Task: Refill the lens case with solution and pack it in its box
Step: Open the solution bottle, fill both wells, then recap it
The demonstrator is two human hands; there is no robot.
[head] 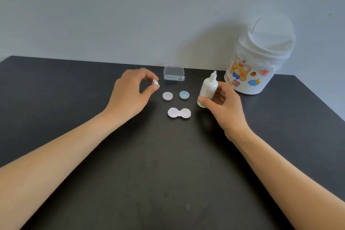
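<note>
Left fingers (155, 87): thumb and forefinger pinch the small white bottle cap (155, 82), the other fingers curled loosely behind it.
Right fingers (202, 101): curled around the lower body of the solution bottle (209, 88), thumb in front; the bottle is uncapped and leans a little, with its nozzle up.
Left hand (130, 92): raised just over the desk (74, 99), left of the two loose lids, forearm stretched forward.
Right hand (224, 104): right of the lens case (179, 113), wrist low, forearm coming in from the lower right.
Lens case: it lies open on the desk between the two hands, both wells uncovered (I cannot tell if there is liquid inside).
Lids: the white lid (167, 96) and the blue lid (184, 95) rest just behind the case, apart from it.
Box (174, 73): small and clear, standing open at the far side of the desk.
Done, as I judge: case opened, bottle uncapped.
Left to do: fill both wells, screw on the lids, recap the bottle, put the case in the box and close it.
Also there: a white bin (257, 65) with stickers at the far right.
</note>
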